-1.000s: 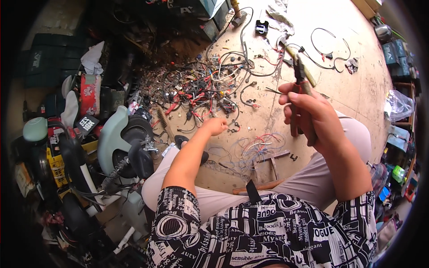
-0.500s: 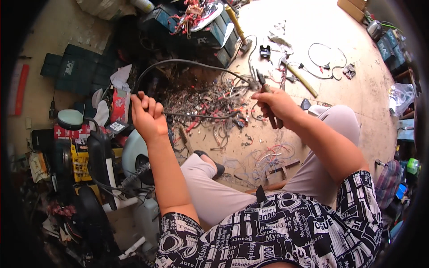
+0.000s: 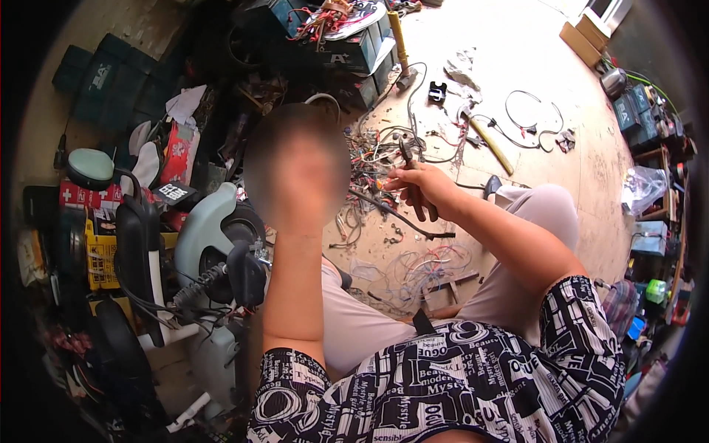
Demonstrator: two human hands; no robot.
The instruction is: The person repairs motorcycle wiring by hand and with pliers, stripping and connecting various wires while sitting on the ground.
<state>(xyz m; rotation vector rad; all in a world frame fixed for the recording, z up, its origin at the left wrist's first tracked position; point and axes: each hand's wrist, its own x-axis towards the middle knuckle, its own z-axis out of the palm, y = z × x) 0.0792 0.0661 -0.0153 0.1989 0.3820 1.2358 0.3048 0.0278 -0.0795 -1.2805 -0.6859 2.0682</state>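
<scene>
My right hand [image 3: 425,184] is closed around a pair of pliers [image 3: 405,151], whose dark jaws point up and away, with the handles showing below my fingers. Most of my left hand [image 3: 306,196] lies under a blurred patch, so its fingers are hidden. A black cable [image 3: 402,220] comes out of that patch on the right and ends in mid-view. A curved piece of cable [image 3: 325,98] shows above the patch. Beyond both hands a heap of tangled wire scraps [image 3: 369,159] lies on the floor.
A hammer [image 3: 491,144] with a yellow handle lies beyond my right hand, near a looped black cord [image 3: 533,129]. Thin coloured wires [image 3: 436,269] lie between my legs. A grey-green scooter-like body [image 3: 203,221] stands at left. Dark battery boxes [image 3: 351,55] are stacked at the back.
My left hand has moved right, toward the middle, and the cable's free end now hangs lower. The pliers in my right hand have shifted slightly left, away from the cable. The view has turned a little.
</scene>
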